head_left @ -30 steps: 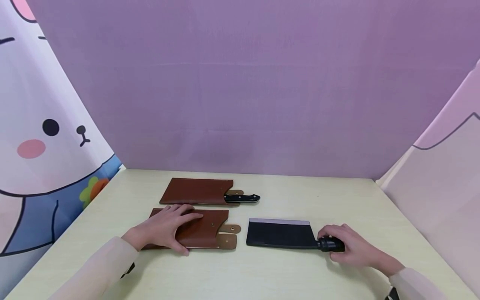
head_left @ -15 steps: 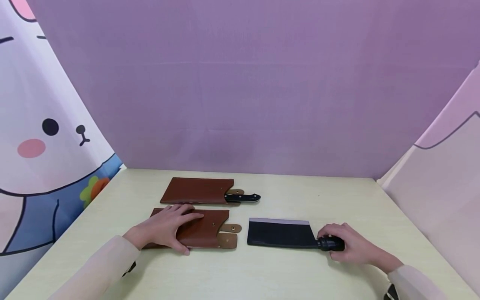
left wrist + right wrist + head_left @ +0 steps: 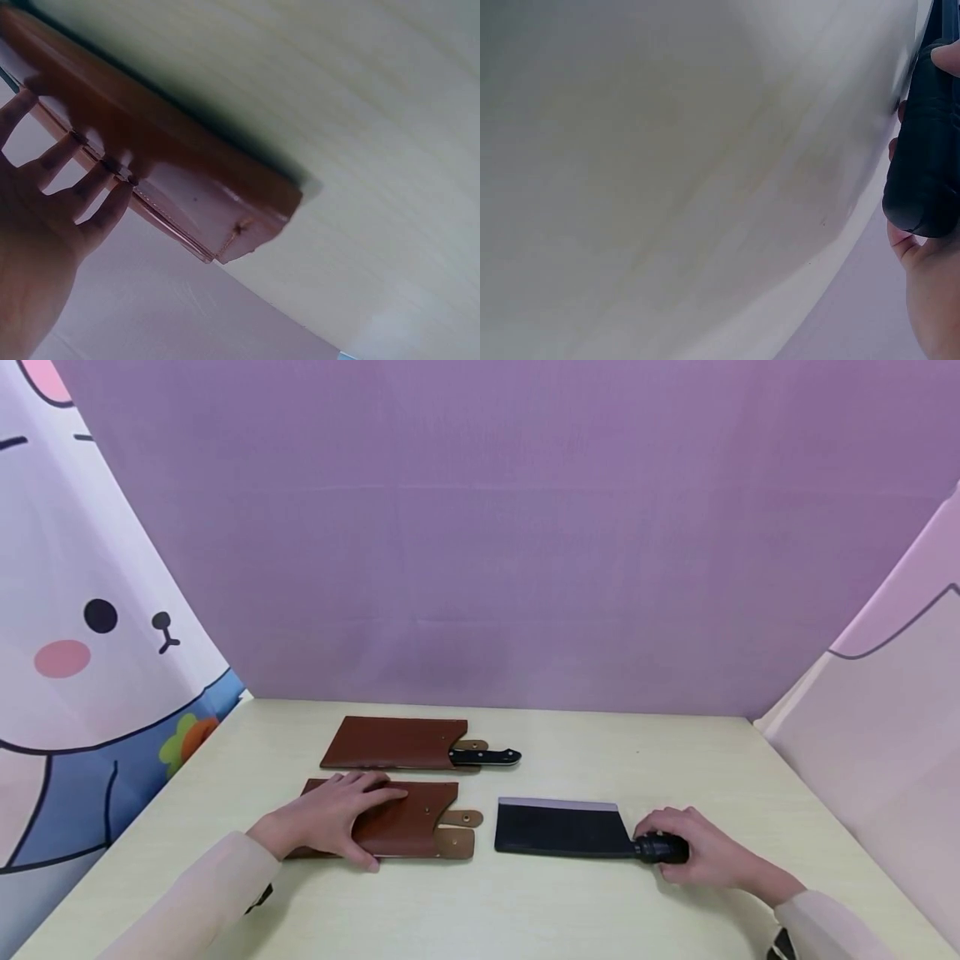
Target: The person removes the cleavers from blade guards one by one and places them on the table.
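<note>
My left hand (image 3: 327,817) rests on the nearer brown leather knife sheath (image 3: 411,823), fingers spread over its top and thumb at its front edge. In the left wrist view the fingertips touch the stitched edge of that sheath (image 3: 195,202). Two lighter tan straps stick out from its right end. To the right lies a cleaver (image 3: 561,832) with a dark blade and a pale cutting edge facing away from me; its blade points left toward the sheath. My right hand (image 3: 711,853) grips its black handle (image 3: 926,150), thumb and fingers on opposite sides.
Behind the nearer sheath lies a second brown sheath (image 3: 393,742), with a black riveted knife handle (image 3: 487,757) protruding from its right end. All stand on a pale wooden table (image 3: 525,910). A purple cloth (image 3: 510,543) closes off the back, and printed cloths hang at both sides.
</note>
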`<state>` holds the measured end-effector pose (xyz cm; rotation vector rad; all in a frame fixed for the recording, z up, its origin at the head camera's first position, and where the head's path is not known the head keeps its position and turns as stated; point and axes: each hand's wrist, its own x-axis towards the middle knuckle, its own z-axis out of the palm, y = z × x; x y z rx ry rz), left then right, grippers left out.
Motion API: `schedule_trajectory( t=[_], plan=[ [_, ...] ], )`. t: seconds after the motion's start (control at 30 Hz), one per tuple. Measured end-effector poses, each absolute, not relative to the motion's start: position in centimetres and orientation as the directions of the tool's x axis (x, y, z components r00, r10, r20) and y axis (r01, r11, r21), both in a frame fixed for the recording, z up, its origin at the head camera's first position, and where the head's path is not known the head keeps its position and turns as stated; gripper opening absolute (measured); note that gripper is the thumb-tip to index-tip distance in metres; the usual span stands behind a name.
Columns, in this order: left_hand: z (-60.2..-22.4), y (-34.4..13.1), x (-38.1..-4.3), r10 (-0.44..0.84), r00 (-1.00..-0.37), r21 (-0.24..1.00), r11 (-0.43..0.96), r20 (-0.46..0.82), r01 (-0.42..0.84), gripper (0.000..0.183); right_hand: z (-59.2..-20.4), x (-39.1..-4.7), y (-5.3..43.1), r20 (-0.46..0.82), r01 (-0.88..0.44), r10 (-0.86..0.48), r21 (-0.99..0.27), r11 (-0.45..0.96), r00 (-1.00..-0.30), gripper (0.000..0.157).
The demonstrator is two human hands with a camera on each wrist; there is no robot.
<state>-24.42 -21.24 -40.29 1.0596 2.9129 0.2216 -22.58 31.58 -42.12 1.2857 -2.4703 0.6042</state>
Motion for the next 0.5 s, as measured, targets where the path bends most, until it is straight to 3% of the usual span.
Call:
schedule_trajectory(
  t=[0.5],
  plan=[
    [-40.15, -21.19, -24.26, 0.64, -0.768, 0.161, 0.759, -0.005, 0.631, 0.099, -42.27, -22.92, 31.92, 0.443, -0.857, -0.734, -0.263, 0.444, -0.516, 0.06]
  ],
)
